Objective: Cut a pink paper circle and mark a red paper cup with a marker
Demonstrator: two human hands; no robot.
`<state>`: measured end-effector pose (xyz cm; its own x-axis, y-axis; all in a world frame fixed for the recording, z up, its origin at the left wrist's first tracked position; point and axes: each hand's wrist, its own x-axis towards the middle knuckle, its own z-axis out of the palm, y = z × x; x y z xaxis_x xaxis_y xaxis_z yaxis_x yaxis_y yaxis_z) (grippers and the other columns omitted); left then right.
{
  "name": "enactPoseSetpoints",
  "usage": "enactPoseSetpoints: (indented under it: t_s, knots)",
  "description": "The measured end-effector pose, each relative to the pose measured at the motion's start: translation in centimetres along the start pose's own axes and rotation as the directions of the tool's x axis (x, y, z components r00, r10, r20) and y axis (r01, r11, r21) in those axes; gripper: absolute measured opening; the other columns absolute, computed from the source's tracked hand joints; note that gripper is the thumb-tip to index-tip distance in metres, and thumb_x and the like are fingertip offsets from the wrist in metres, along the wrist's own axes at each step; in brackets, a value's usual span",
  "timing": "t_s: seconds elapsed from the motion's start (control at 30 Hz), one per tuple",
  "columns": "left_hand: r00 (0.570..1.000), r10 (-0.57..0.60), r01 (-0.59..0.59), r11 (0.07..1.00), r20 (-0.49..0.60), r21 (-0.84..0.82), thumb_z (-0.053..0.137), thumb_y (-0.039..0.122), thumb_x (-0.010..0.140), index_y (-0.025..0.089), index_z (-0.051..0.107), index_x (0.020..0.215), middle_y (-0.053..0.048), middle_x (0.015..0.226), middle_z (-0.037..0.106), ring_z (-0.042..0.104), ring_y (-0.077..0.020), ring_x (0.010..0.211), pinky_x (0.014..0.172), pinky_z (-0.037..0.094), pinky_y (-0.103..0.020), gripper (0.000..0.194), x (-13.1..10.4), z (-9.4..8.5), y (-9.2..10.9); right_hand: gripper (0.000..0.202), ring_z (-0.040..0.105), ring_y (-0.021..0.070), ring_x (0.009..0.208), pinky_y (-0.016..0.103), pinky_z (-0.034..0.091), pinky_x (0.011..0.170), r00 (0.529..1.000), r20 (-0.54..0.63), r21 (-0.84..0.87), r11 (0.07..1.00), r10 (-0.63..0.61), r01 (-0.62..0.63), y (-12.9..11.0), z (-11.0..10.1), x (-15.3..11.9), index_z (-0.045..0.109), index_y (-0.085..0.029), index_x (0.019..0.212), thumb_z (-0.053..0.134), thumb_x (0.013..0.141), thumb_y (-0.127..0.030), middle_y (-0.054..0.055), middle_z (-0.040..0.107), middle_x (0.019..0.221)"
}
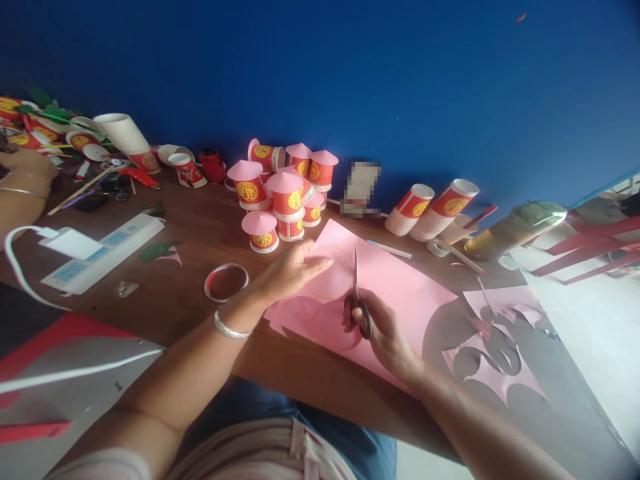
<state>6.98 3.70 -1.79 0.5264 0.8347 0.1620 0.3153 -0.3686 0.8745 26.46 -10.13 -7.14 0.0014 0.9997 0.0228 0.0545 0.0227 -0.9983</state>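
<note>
My right hand (383, 327) grips a pair of scissors (356, 280) by its dark handles, the blades pointing away from me and looking nearly closed. My left hand (295, 270), with a silver bangle on its wrist, holds pink paper (333, 275) that bears a round outline, its thumb lying on top. The scissors are just right of that outline. Underneath lies a large pink sheet (395, 287) on the brown table. Beyond my hands stand several red paper cups with pink cone tops (287, 193), some stacked.
Pink offcuts (495, 360) lie to the right, near a bottle (517, 230), a tape roll (440, 248) and stacked cups (445, 210). Left are a ring (226, 283), a power strip (103, 253) with a white cable and another person's arm (25, 180). A blue wall (320, 73) rises behind.
</note>
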Motion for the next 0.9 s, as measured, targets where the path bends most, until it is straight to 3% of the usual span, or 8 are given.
enactPoseSetpoints:
  t_s: [0.4,0.9]
  knots:
    - [1.0,0.001,0.0,1.0,0.019,-0.031,0.067,0.052,0.09,0.022,0.041,0.076,0.003,0.075,0.039,0.038,-0.015,0.073,0.067,0.033,-0.031,0.042,-0.1,-0.3,0.1,0.057,0.069,0.0167,0.07,0.031,0.06,0.061,1.0,0.005,-0.014,1.0,0.01,-0.01,-0.1,-0.1,-0.1,0.064,-0.022,0.114,0.065,0.096,-0.075,0.002,0.068,0.084]
    - [1.0,-0.005,0.005,0.998,0.006,-0.065,0.075,0.05,0.086,0.02,0.054,0.077,0.001,0.074,0.051,0.052,-0.0183,0.076,0.07,0.046,-0.032,0.038,-0.1,-0.8,0.3,0.053,0.066,0.0176,0.066,0.03,0.057,0.059,0.999,0.046,-0.084,0.996,0.001,0.002,-1.0,-0.9,0.1,0.067,-0.022,0.1,0.063,0.097,-0.075,0.002,0.068,0.073]
